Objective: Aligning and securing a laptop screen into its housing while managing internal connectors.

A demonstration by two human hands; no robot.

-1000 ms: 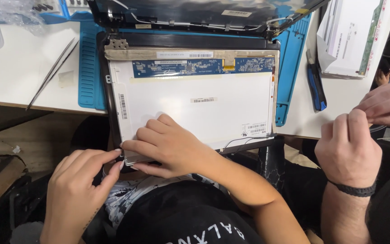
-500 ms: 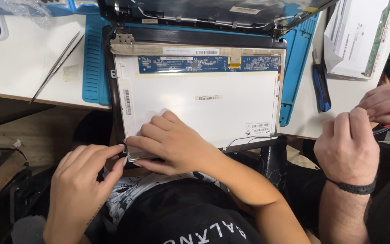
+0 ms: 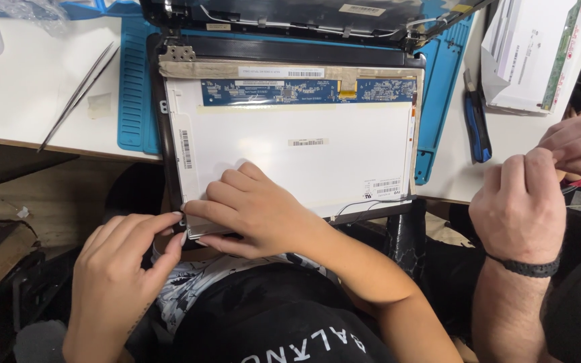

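Head view: the white desk [image 3: 8, 101] fills the upper frame, carrying a blue mat [image 3: 136, 87] and an opened laptop shell [image 3: 290, 17]. At frame centre lies the bare display panel [image 3: 304, 161], face down, its near edge overhanging the desk. It looks thin, stiff, light and fragile; I judge the edges safest to hold, away from the blue circuit strip [image 3: 304, 91]. The right hand [image 3: 257, 212] presses flat on the lower-left corner, fingers spread. The left hand [image 3: 119, 269] pinches that corner's edge, grip closed on the panel.
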